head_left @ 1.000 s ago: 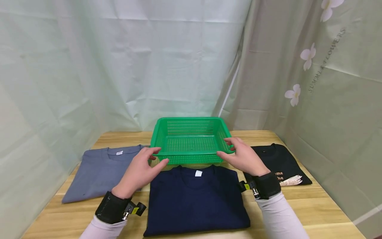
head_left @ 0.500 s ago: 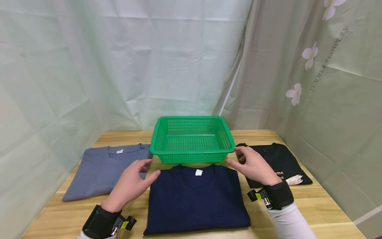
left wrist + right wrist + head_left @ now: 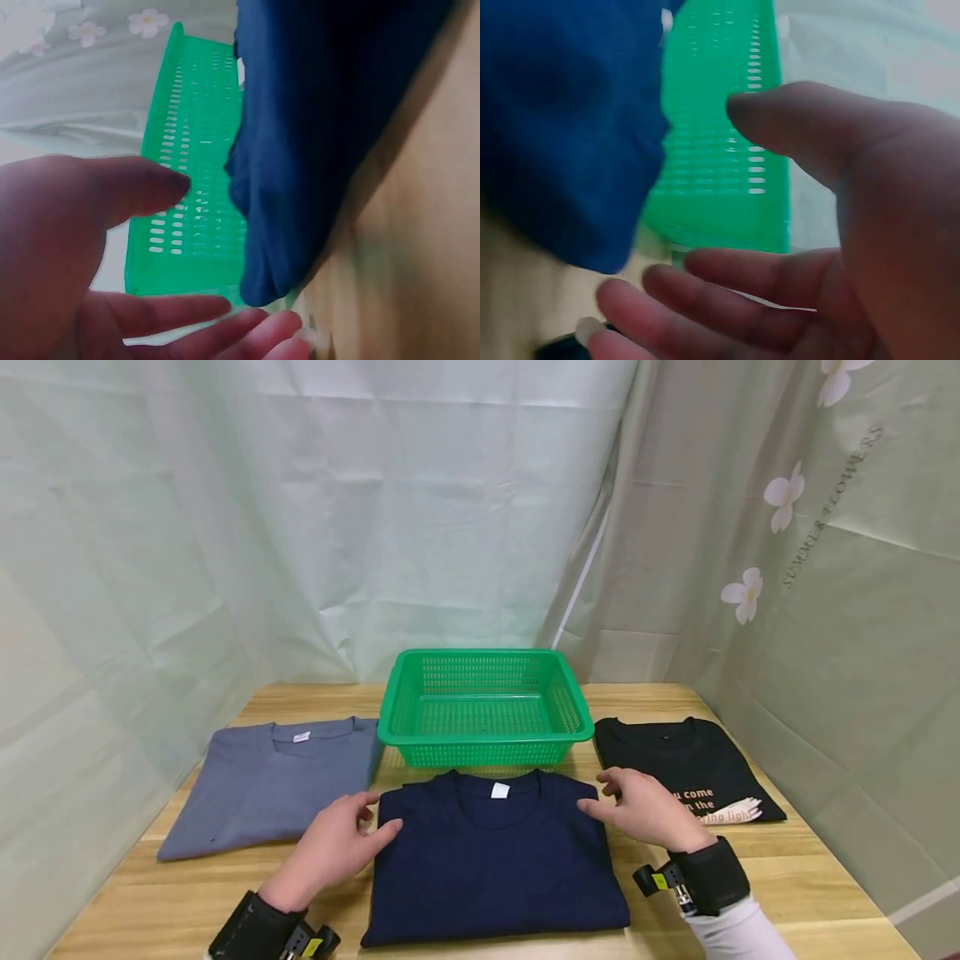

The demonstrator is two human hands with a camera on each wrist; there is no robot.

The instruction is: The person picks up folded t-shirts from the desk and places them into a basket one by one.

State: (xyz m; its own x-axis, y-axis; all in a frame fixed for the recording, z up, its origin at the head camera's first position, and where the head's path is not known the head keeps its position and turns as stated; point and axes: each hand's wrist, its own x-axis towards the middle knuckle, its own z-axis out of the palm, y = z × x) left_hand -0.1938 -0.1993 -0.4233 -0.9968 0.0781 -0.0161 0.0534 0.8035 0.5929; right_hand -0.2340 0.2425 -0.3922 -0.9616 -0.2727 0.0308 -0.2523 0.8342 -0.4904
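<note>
Tabletop (image 3: 825, 877), wood-grained: carries 1 folded navy shirt (image 3: 495, 868). Shirt lies between 2 sets of fingers (image 3: 172, 313). Left hand (image 3: 333, 845): just beside far-left corner. Right hand (image 3: 651, 810): just beside far-right corner. Fingers: parted widely from thumbs (image 3: 802, 120), empty; shirt contact unclear.

- "SUMMER FLOWERS" is printed on the curtain (image 3: 847, 635).
- "come", "the" and "light" can be read on the black shirt (image 3: 693, 756).
- The labels (image 3: 499, 791) on the navy shirt (image 3: 495, 868) and grey-blue shirt (image 3: 277, 793) cannot be read.

Left hand (image 3: 332, 845) and right hand (image 3: 647, 810) flank a navy shirt (image 3: 497, 877) near a green basket (image 3: 486, 740)
</note>
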